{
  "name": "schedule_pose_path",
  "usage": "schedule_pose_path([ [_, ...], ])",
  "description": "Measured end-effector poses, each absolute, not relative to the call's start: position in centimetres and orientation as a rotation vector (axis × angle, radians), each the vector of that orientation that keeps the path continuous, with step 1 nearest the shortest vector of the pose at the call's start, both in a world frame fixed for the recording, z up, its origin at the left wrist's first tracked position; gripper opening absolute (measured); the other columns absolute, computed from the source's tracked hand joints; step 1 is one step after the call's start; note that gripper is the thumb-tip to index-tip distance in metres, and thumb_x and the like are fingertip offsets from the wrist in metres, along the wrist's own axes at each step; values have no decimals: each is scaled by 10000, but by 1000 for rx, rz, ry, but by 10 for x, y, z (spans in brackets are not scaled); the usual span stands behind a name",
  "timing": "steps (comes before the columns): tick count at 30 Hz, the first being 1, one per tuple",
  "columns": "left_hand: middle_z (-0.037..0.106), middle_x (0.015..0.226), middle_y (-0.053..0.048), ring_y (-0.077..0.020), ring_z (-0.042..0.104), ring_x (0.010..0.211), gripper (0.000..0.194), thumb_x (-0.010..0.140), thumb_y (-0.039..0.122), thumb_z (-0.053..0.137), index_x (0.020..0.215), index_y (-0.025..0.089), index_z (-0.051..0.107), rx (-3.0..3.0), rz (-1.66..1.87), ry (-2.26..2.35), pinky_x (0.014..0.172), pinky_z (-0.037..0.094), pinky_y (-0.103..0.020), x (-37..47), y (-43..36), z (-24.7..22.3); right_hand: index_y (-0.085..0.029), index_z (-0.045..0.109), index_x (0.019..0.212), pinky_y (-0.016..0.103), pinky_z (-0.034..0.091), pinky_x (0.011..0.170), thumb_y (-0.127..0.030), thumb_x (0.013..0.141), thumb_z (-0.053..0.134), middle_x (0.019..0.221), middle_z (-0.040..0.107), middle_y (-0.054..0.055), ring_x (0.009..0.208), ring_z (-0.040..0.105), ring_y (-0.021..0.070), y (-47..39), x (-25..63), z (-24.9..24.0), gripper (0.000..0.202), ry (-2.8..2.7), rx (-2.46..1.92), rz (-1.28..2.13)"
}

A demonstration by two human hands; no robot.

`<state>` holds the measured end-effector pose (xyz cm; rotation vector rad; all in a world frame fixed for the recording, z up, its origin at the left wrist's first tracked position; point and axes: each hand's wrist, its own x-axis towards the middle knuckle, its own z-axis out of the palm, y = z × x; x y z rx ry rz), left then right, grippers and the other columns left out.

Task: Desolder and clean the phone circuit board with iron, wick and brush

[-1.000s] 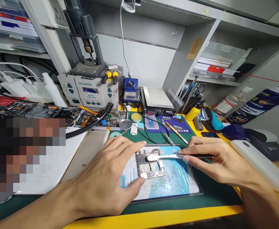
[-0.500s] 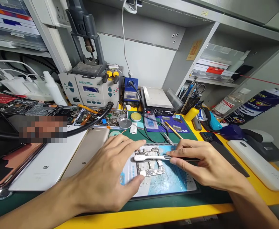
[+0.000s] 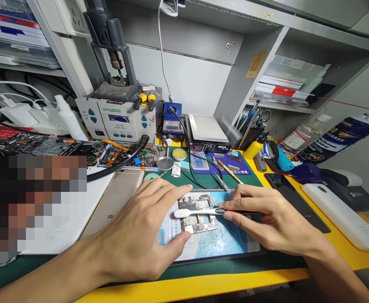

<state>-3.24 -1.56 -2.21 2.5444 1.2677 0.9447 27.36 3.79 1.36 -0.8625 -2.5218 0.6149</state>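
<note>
A bare phone circuit board [image 3: 200,227] lies on a blue-and-white printed notebook [image 3: 231,240] in front of me. My left hand [image 3: 148,227] steadies its left side, the thumb on the lower corner and the index finger at the upper edge, with the fingers spread wide around it. Pinched in my right hand [image 3: 266,216] is a toothbrush [image 3: 192,212] with a white head and a dark handle. Its head lies across the middle of the board, back side up, so the bristles are hidden.
Behind the notebook are tweezers [image 3: 224,183], a round tin [image 3: 179,154] and a soldering station [image 3: 205,145]. A hot-air station [image 3: 118,120] stands at the back left, its black hose [image 3: 118,166] crossing above phones [image 3: 118,189]. A white device [image 3: 339,214] and a dark phone [image 3: 298,204] lie right.
The toothbrush has shifted slightly down and to the left across the board, along with my right fingers. My left hand stays in place on the board.
</note>
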Motion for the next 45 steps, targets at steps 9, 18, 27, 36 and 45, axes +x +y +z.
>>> schedule_pose_path([
  [9, 721, 1332, -92, -290, 652, 1250, 636, 932, 341, 730, 1519, 194, 533, 2538, 937, 1276, 1080, 557, -464, -32, -14, -22, -185, 866, 1010, 294, 486, 657, -319, 1091, 697, 834, 680, 45, 727, 634, 158, 39, 280, 19, 230, -2521, -964, 625],
  [18, 712, 1320, -99, -296, 656, 1238, 620, 944, 328, 714, 1519, 202, 520, 2544, 903, 1276, 1070, 565, -479, -32, -14, -20, -271, 899, 1086, 327, 547, 674, -359, 1070, 715, 914, 766, 66, 765, 706, 200, 45, 300, 23, 205, -2481, -1085, 686],
  [27, 665, 1368, -58, -267, 600, 1306, 617, 978, 328, 665, 1560, 276, 467, 2514, 905, 1296, 1131, 500, -429, -34, -17, -26, -289, 920, 1047, 320, 538, 624, -432, 1040, 742, 907, 793, 73, 742, 714, 204, 50, 317, 29, 228, -2445, -1185, 609],
  [36, 699, 1370, -66, -285, 627, 1325, 591, 983, 327, 657, 1539, 281, 463, 2567, 885, 1303, 1102, 545, -434, -32, -15, -23, -273, 920, 981, 299, 492, 522, -455, 1026, 746, 793, 765, 65, 623, 670, 184, 51, 322, 41, 256, -2459, -1209, 604],
  [45, 720, 1328, -84, -301, 653, 1291, 585, 980, 334, 662, 1529, 253, 476, 2623, 904, 1304, 1035, 581, -432, -32, -13, -23, -288, 925, 977, 306, 507, 533, -504, 1009, 766, 776, 771, 62, 607, 679, 186, 53, 324, 42, 270, -2448, -1253, 627],
])
